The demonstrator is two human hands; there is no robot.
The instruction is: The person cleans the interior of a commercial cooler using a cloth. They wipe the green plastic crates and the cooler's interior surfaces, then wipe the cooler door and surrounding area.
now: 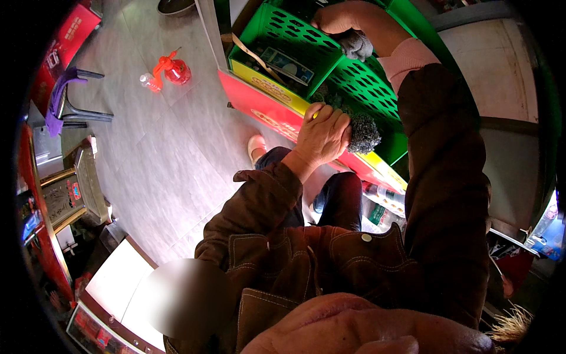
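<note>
My left hand point(322, 135) is closed around a steel wool scourer point(365, 134); a bit of yellow shows between its fingers. It is over the front edge of a green plastic crate point(305, 37) with perforated dividers. My right hand point(347, 17) reaches over the crate's far part, its fingers curled and partly hidden. A bunched grey cloth point(356, 45) shows under its palm, beside a divider. In the left compartment lie a wooden-looking stick point(256, 57) and a flat dark printed packet point(287, 65). Dark items in the compartment by the scourer are hard to make out.
A red and yellow printed panel point(265, 108) fronts the crate. Plastic bottles point(382, 212) stand below it, near my knees. On the tiled floor point(146, 128) are a red spray bottle point(177, 71) and a chair with a purple cloth point(57, 101). A pale cabinet point(491, 66) stands at right.
</note>
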